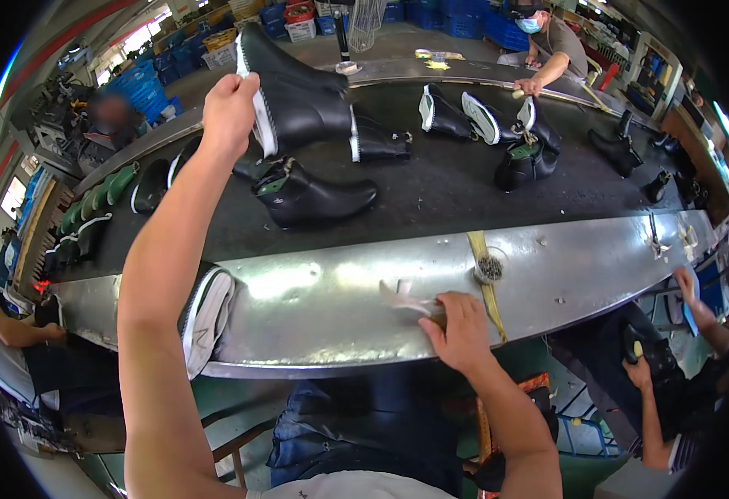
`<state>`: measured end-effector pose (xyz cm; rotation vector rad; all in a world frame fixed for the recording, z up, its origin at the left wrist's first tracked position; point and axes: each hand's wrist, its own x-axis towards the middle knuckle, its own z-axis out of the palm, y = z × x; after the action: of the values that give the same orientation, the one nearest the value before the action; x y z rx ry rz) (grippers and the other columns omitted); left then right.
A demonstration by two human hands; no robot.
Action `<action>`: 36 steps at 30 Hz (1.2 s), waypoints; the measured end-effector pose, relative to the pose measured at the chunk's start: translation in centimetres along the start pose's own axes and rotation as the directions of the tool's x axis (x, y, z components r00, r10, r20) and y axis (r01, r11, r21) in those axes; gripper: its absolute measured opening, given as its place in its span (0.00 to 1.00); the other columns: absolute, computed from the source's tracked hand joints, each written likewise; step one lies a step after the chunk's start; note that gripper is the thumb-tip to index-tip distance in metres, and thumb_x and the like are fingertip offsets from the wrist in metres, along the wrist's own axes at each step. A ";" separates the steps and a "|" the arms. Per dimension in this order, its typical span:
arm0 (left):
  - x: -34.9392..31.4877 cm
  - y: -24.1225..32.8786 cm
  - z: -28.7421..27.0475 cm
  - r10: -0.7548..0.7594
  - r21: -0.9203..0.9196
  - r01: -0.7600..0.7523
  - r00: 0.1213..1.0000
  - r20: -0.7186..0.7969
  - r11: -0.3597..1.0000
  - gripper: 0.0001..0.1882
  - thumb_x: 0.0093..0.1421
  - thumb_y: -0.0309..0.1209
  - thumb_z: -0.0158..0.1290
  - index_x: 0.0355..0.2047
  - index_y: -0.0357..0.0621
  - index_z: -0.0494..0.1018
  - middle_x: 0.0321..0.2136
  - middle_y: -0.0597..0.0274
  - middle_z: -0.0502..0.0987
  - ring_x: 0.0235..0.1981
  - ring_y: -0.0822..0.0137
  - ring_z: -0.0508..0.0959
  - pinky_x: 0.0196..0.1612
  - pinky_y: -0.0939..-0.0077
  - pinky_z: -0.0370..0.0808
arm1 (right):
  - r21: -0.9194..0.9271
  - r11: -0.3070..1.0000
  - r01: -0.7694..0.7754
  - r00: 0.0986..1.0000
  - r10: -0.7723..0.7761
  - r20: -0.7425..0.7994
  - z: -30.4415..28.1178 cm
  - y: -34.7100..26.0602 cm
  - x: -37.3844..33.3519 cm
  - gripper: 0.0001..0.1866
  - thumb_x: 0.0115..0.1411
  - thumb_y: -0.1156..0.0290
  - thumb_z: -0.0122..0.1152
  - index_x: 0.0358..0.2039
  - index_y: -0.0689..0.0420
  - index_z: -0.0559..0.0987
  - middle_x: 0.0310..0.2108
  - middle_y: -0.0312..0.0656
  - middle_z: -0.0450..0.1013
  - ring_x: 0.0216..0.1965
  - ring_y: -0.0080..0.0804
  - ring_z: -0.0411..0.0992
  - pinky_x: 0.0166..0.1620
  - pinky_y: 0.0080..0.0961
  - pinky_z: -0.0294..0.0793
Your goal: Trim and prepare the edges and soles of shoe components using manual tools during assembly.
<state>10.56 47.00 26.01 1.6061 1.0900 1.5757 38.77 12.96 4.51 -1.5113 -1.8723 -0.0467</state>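
Raised at the upper left, my left hand [229, 112] grips a black ankle boot [306, 96] by its white-edged sole, holding it tilted above the dark belt. My right hand [462, 328] is low over the metal ledge, with its thumb and fingers around the end of a pale, slender tool [406, 299]. Motion blurs that tool, so its kind is unclear. A small white piece [403, 286] lies beside it. Left of my right hand, a boot with a white sole [210, 320] rests on its side at the ledge's front edge.
Several black boots stand or lie on the dark belt [431, 195], including a green-lined one [314, 195]. A small round container [489, 268] sits on the metal ledge [339, 324] by a yellow strap [491, 308]. A masked co-worker [551, 50] is across the belt; others sit at both sides.
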 end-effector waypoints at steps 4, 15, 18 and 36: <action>-12.2 8.0 -4.9 0.047 -0.076 -0.036 0.987 0.150 0.996 0.11 0.69 0.34 0.54 0.29 0.45 0.73 0.22 0.76 0.70 0.23 0.83 0.65 0.26 0.83 0.62 | 0.070 0.993 0.091 0.959 -0.068 -0.276 -1.1 -1.0 -1.9 0.19 0.65 0.65 0.61 0.51 0.63 0.73 0.40 0.50 0.75 0.41 0.50 0.73 0.47 0.43 0.73; -39.7 11.5 -10.2 0.085 -0.083 -0.227 -0.001 0.996 0.970 0.09 0.65 0.30 0.58 0.30 0.43 0.70 0.28 0.58 0.72 0.34 0.51 0.74 0.48 0.56 0.73 | 0.238 -0.693 -0.680 0.448 -0.136 0.884 -1.3 -10.6 -20.0 0.54 0.61 0.20 0.30 0.61 0.59 0.72 0.45 0.51 0.80 0.39 0.44 0.81 0.41 0.39 0.83; -43.9 10.2 -11.7 0.215 -0.244 -0.438 -0.116 0.970 0.865 0.07 0.63 0.33 0.57 0.31 0.45 0.73 0.30 0.56 0.76 0.37 0.50 0.77 0.54 0.47 0.67 | 0.113 -0.170 -0.979 0.102 0.073 0.992 -2.6 -16.4 -19.3 0.47 0.62 0.38 0.62 0.64 0.69 0.69 0.60 0.44 0.73 0.57 0.32 0.74 0.63 0.31 0.70; -59.3 -5.5 -14.5 -0.326 -0.235 0.547 0.734 0.595 0.803 0.47 0.55 0.31 0.70 0.71 0.51 0.56 0.72 0.57 0.45 0.71 0.61 0.54 0.71 0.67 0.56 | 0.183 0.744 -0.643 0.604 0.345 0.718 0.3 -20.8 -26.5 0.38 0.53 0.58 0.78 0.56 0.65 0.69 0.46 0.48 0.78 0.48 0.31 0.76 0.53 0.30 0.75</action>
<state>-1.07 -4.34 -5.38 1.2533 0.7120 0.8676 22.16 -15.61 -1.87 -1.8031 -1.6554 1.2455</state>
